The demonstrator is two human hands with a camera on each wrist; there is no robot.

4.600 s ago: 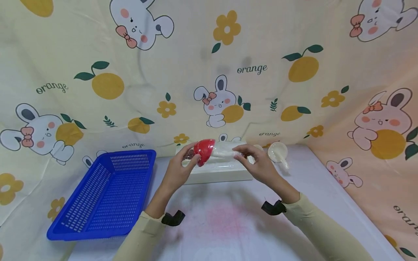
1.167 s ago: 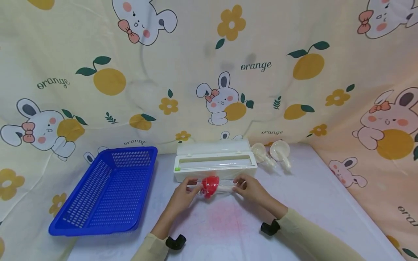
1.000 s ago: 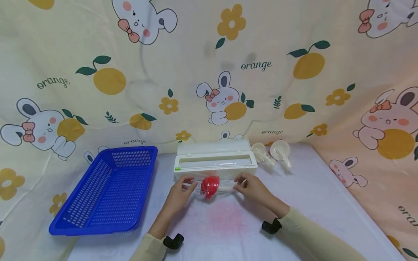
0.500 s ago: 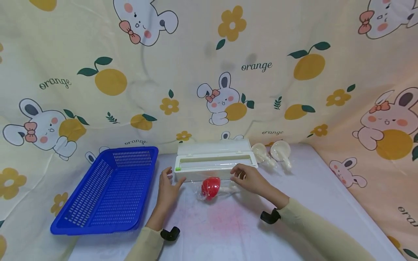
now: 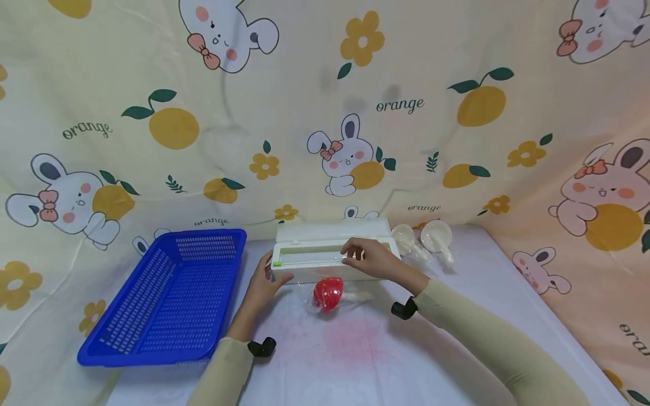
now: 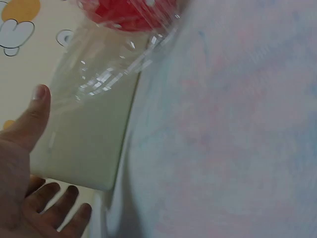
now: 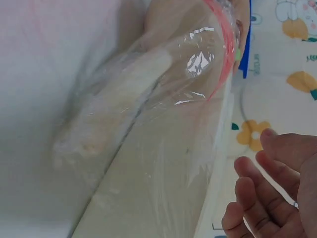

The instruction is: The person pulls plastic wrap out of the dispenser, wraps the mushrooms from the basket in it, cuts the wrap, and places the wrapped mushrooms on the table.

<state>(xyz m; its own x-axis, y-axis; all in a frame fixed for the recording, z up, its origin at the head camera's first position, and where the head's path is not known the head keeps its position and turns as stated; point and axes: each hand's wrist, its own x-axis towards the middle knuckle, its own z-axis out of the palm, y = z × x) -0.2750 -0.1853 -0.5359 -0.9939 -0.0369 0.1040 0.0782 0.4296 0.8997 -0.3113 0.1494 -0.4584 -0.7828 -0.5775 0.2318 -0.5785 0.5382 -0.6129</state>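
A white cling film dispenser [image 5: 325,273] stands with its lid raised and a green slider at its left end. Right in front lies a ladle-like piece with a red, white-dotted head [image 5: 328,293] and a pale handle [image 5: 355,296], wrapped in clear film [image 6: 106,74]; the film runs up over the dispenser's front. My left hand [image 5: 262,285] is at the dispenser's left end, thumb at the front, other fingers loosely spread past the end. Over the dispenser's top hovers my right hand [image 5: 373,258], fingers loosely bent with nothing between them, as the right wrist view shows.
Two white ladles, one nearer [image 5: 404,239] and one farther right [image 5: 437,237], lie in film beside the dispenser. A blue mesh basket [image 5: 152,361] stands at the left. Behind the white-covered table [image 5: 325,372] hangs a rabbit-and-orange patterned cloth [image 5: 284,113].
The wrapped red-headed piece was lowered from above the dispenser to the table and let go. My left hand then moved to the dispenser's left end, my right hand up and left over its top.
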